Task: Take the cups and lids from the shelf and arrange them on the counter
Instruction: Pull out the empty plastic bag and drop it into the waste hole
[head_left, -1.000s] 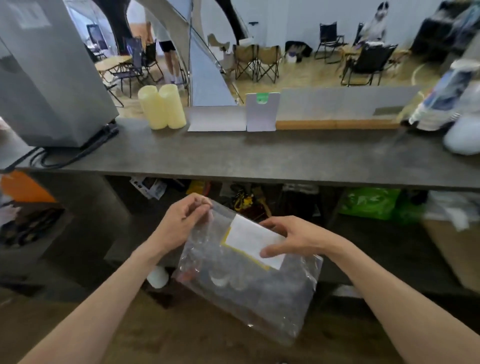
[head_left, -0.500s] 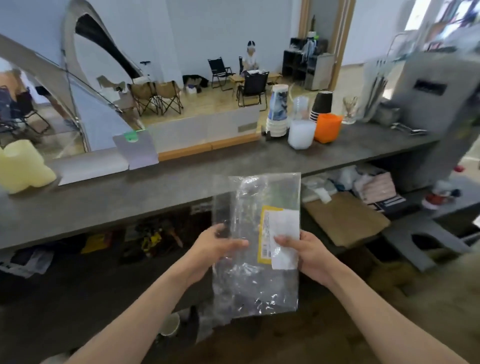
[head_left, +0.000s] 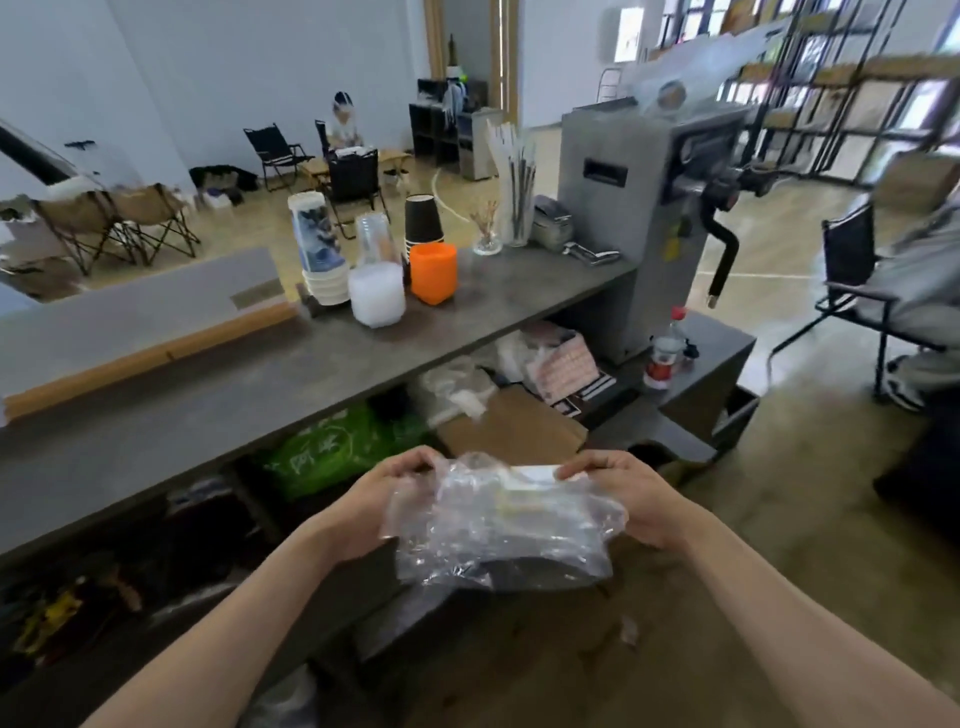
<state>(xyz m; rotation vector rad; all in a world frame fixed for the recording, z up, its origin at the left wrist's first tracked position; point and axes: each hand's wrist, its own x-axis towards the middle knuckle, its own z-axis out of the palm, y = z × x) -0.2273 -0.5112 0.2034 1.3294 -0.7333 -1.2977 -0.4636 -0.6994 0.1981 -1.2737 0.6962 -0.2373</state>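
Observation:
Both hands hold a clear plastic bag (head_left: 498, 525) with a white label, crumpled, in front of the counter's lower shelf. My left hand (head_left: 379, 493) grips its left top corner, my right hand (head_left: 628, 499) its right top corner. What the bag holds is too blurred to tell. On the grey counter (head_left: 218, 395) stand a printed cup stack (head_left: 319, 249), a clear cup stack (head_left: 379, 244), a white stack of lids (head_left: 376, 296), a black cup stack (head_left: 423, 221) and an orange stack (head_left: 434, 273).
A grey machine (head_left: 639, 208) stands at the counter's right end, with a straw holder (head_left: 514, 197) beside it. The shelf under the counter holds a green bag (head_left: 332, 447), a cardboard box (head_left: 511, 431) and packets. A chair with a seated person (head_left: 904, 296) is at the right.
The view has swung right along the counter. The bag, held upright and flat before, is now bunched and held lower between both hands.

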